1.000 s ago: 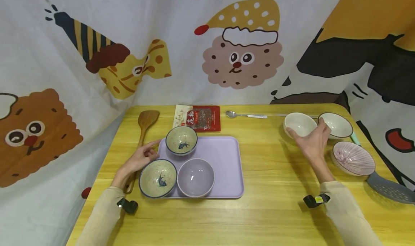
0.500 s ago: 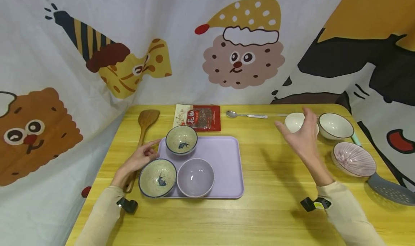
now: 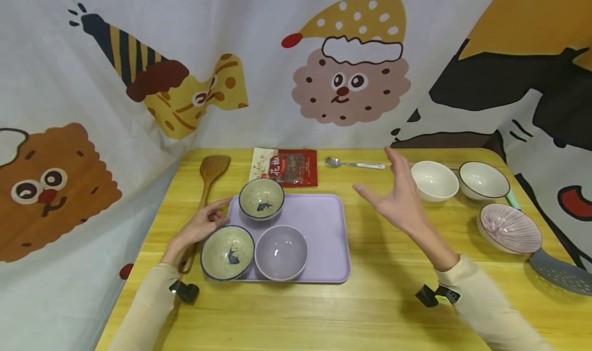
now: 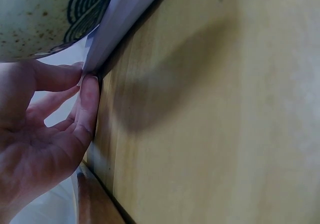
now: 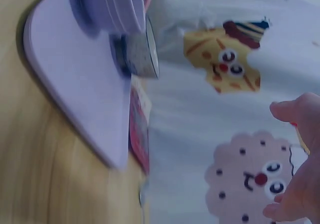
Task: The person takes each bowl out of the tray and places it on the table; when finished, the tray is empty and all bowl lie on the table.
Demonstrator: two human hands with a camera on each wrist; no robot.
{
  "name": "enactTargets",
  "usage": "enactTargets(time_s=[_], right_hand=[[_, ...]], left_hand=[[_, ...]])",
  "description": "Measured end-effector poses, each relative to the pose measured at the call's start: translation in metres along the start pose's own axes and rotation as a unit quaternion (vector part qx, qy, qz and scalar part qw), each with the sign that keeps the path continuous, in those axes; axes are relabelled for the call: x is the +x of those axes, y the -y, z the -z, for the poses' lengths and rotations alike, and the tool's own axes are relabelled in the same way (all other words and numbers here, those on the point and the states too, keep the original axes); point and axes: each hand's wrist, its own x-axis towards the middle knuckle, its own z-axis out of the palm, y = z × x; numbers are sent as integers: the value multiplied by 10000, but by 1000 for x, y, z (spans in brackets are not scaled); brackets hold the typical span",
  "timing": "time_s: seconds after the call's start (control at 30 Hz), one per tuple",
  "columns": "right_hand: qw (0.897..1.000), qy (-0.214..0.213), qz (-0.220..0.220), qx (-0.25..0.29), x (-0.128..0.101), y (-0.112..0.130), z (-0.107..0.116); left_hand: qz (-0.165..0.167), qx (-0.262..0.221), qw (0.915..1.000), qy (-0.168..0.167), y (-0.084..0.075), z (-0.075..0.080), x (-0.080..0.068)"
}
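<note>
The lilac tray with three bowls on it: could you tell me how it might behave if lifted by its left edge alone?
The lilac tray looks thin, so it may flex. All three bowls crowd its left half, probably making that side heavy. Its smooth surface might let them slide. The left hand touches that edge.

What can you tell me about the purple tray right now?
The purple tray is a flat, rounded-corner rectangle with a low raised rim, plastic by the look, lying level on the yellow wooden table. It carries three bowls on its left half: two speckled fish bowls and a plain lilac bowl; its right half is bare. The left hand touches its left edge with its fingertips.
</note>
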Motion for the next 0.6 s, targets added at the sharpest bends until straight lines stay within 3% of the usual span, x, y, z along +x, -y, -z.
enactTargets(time_s=[0.27, 0.6], right_hand=[[9965, 777, 283, 109, -10, 17, -29], [9826, 1803, 437, 32, -22, 27, -58]], left_hand=[[161, 72, 9998, -23, 4, -3, 3], [62, -42, 10000, -19, 4, -1, 2]])
